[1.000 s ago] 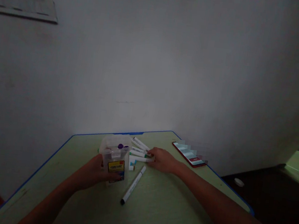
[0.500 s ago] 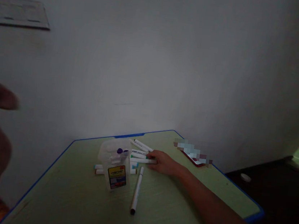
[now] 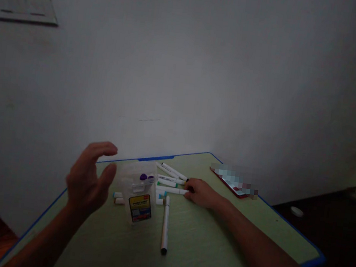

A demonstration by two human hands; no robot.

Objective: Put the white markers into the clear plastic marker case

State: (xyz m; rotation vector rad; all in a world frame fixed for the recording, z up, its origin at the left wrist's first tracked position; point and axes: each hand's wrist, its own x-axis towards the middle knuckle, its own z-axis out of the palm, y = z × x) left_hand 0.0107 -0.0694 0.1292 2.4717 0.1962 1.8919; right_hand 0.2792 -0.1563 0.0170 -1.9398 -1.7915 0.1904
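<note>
A clear plastic marker box (image 3: 142, 190) with a yellow and dark label stands upright on the green table (image 3: 202, 249); purple-capped markers show inside it. Just left of the box my left hand (image 3: 89, 179) hovers with thumb and fingers apart, holding nothing. Behind and to the right of the box, my right hand (image 3: 201, 192) pinches the end of a white marker (image 3: 174, 190) that lies on the table. Several more white markers (image 3: 173, 171) lie around it. A single marker with a black end (image 3: 166, 225) rests in front, pointing toward me.
A phone in a red case (image 3: 230, 181) lies near the table's right edge. Blue edging (image 3: 315, 258) runs round the table. The grey wall (image 3: 186, 65) rises behind it, and a small white object (image 3: 296, 211) sits on the dark floor at right.
My left hand has come in from the far left, close to the box. My right hand has barely shifted and stays at the markers. The view has moved slightly.
</note>
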